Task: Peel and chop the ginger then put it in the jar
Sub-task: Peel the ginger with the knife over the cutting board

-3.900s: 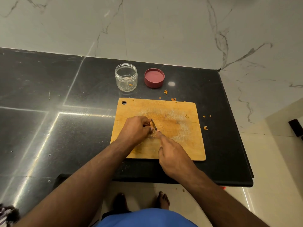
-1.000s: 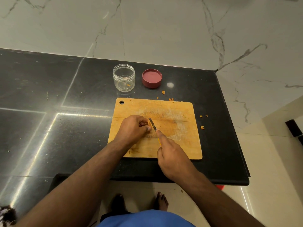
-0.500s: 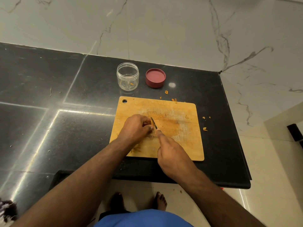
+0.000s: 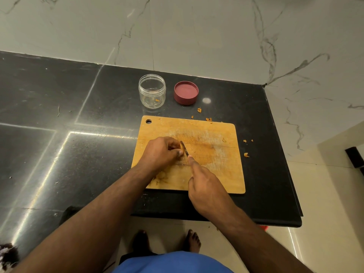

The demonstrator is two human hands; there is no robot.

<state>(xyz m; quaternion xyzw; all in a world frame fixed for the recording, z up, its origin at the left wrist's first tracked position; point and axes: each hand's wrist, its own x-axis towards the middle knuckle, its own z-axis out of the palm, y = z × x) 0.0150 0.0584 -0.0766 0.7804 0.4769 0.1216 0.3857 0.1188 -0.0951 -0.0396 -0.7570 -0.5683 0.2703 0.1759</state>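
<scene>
Over the last second my knife (image 4: 184,148) has come back down beside my left hand (image 4: 162,152) after tipping up a little off the wood, so I am between strokes of the same chopping, not moving on. My left hand is curled tight over the ginger (image 4: 180,152), pinning it to the cutting board (image 4: 216,170); the piece is almost wholly hidden under my fingers, so I cannot tell how much is left. My right hand (image 4: 206,192) is wrapped round the knife handle, forefinger stretched along the spine, blade just beside my left knuckles.

Nothing else has shifted. The jar (image 4: 152,91) stands open on the desk (image 4: 78,154) beyond the board, with only 1 or 2 orange flecks in it, and its red lid (image 4: 186,93) lies just beside it. Scraps (image 4: 246,154) lie off the board's right and far edges.

I judge the chopping unfinished and the filling hardly begun.
</scene>
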